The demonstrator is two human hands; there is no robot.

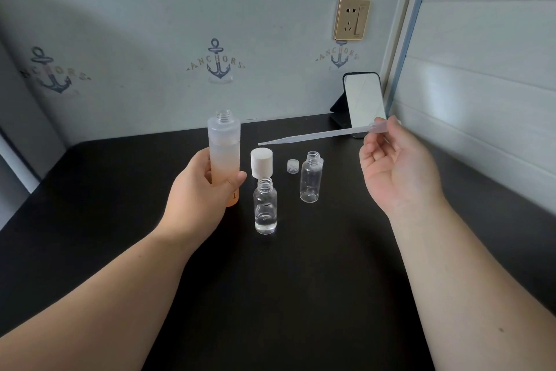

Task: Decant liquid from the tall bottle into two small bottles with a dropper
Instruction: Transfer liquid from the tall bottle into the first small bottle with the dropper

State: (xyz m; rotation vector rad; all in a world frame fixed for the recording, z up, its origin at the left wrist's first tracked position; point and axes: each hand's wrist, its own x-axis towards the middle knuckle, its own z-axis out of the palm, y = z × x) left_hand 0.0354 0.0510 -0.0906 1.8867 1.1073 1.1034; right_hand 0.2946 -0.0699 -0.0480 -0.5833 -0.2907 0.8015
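Standing uncapped on the table (301,295), the tall bottle (224,157) is clasped by the left hand (204,190) while the dropper (316,134) is pinched level in the right hand (391,169), so its tip must next be lowered into the bottle's neck.

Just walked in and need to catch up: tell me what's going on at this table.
A person is decanting liquid. The left hand grips the uncapped tall bottle upright, while the right hand pinches the bulb end of a dropper, its tip pointing toward the tall bottle. Two small bottles stand open on the black table: the nearer one holds a little clear liquid, the farther one looks empty. A white cap and a small clear cap sit nearby.
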